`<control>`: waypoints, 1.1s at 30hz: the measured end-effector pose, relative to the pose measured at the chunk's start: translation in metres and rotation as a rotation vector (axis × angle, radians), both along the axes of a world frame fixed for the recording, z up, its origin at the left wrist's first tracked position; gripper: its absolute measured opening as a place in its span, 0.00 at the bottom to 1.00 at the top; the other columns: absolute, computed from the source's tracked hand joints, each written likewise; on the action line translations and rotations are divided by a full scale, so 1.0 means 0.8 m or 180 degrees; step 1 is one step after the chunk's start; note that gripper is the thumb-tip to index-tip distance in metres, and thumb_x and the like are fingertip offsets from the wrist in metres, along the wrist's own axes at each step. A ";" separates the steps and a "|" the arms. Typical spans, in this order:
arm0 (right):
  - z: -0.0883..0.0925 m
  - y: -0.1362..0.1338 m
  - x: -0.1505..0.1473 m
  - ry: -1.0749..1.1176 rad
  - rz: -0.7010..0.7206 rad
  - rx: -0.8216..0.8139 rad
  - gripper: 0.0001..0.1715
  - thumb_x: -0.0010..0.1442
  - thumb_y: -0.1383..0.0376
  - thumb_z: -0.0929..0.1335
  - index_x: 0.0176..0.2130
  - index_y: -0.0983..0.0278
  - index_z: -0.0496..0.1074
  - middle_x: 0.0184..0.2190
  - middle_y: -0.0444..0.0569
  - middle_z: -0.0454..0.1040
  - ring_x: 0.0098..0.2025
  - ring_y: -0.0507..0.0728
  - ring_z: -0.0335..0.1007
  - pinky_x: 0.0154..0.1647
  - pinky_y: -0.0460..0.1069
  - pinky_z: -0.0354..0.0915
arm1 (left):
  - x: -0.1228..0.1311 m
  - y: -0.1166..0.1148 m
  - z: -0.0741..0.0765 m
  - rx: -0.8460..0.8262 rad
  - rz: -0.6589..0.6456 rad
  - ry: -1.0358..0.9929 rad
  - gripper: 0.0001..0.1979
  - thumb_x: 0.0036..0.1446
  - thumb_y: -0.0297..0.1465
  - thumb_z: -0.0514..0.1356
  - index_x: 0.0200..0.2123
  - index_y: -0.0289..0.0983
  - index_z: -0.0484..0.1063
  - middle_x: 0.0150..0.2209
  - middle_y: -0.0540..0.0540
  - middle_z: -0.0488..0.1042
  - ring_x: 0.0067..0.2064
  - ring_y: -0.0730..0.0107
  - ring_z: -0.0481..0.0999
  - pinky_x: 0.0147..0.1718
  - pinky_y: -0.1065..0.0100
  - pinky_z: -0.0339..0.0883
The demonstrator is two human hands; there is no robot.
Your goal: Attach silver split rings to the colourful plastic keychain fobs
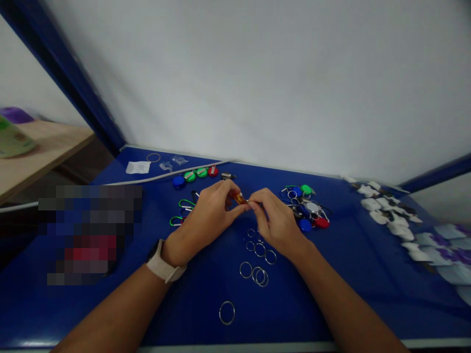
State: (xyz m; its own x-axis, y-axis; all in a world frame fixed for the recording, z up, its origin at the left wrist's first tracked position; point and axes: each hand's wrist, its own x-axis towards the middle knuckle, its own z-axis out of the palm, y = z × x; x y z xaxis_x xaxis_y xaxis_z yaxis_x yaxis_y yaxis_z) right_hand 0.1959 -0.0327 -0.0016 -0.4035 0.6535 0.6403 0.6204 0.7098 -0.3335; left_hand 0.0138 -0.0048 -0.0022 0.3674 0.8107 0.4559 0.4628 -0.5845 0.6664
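Blue worktop [368,304] with plenty going on: a heap of coloured plastic key tags [312,207] toward the far edge, loose metal split rings [254,250] nearer the front. Mid-table, the left hand [208,215] and right hand [275,215] meet, fingers pinched closed on a small orange piece [240,198], mostly hidden.

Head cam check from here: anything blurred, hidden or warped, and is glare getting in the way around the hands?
Head view: a pixelated patch hides part of the blue tabletop; wide-angle distortion makes the blue post lean sharply, and its edge looks smeared; the small orange item between the left hand and right hand looks soft; no harsh glare around the hands.
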 end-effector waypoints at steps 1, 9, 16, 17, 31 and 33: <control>-0.001 0.000 0.000 0.0026 -0.0037 -0.0012 0.07 0.69 0.72 0.60 0.40 0.64 0.65 0.33 0.49 0.70 0.37 0.54 0.68 0.40 0.50 0.67 | 0.000 0.000 -0.001 -0.0162 0.0005 -0.0085 0.11 0.55 0.32 0.69 0.37 0.36 0.71 0.34 0.48 0.77 0.32 0.69 0.76 0.34 0.66 0.71; -0.007 -0.003 -0.002 0.0059 -0.0165 -0.0090 0.08 0.70 0.70 0.60 0.40 0.64 0.67 0.35 0.50 0.73 0.38 0.55 0.69 0.42 0.52 0.67 | 0.004 0.004 -0.005 -0.2307 -0.0457 -0.1544 0.19 0.48 0.29 0.70 0.41 0.37 0.66 0.29 0.49 0.78 0.31 0.67 0.80 0.33 0.63 0.77; -0.003 -0.006 -0.004 -0.0034 -0.0049 -0.0093 0.09 0.70 0.70 0.60 0.42 0.66 0.69 0.39 0.54 0.74 0.44 0.57 0.69 0.48 0.55 0.68 | -0.002 0.004 0.013 -0.2866 -0.0864 -0.2062 0.17 0.51 0.27 0.68 0.46 0.34 0.75 0.44 0.41 0.80 0.44 0.65 0.80 0.48 0.61 0.74; -0.001 -0.007 -0.004 -0.0058 -0.0019 -0.0103 0.09 0.70 0.69 0.61 0.42 0.67 0.70 0.40 0.54 0.73 0.45 0.57 0.69 0.49 0.55 0.68 | -0.002 0.004 0.014 -0.2897 -0.0869 -0.2141 0.14 0.53 0.28 0.66 0.44 0.34 0.77 0.44 0.40 0.79 0.45 0.65 0.80 0.48 0.61 0.74; 0.001 -0.015 -0.013 -0.0264 0.0249 -0.0405 0.10 0.69 0.69 0.62 0.43 0.67 0.73 0.42 0.53 0.75 0.45 0.57 0.67 0.50 0.56 0.63 | -0.018 0.019 0.026 -0.2163 0.0379 -0.1674 0.11 0.60 0.37 0.61 0.33 0.34 0.74 0.32 0.46 0.76 0.30 0.72 0.74 0.30 0.70 0.70; 0.001 -0.017 -0.017 -0.0480 0.0343 -0.0570 0.11 0.69 0.68 0.62 0.42 0.67 0.74 0.41 0.51 0.76 0.44 0.57 0.66 0.49 0.55 0.61 | -0.028 0.025 0.028 -0.1814 0.0796 -0.1342 0.12 0.60 0.38 0.60 0.31 0.35 0.73 0.30 0.47 0.76 0.28 0.72 0.73 0.28 0.70 0.69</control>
State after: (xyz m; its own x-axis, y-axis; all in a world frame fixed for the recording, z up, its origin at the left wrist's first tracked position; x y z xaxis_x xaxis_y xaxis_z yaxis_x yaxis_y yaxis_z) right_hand 0.1822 -0.0463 -0.0008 -0.5592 0.6991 0.4456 0.5966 0.7125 -0.3692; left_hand -0.0084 0.0154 0.0204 0.0285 0.9996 0.0019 0.1751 -0.0069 0.9845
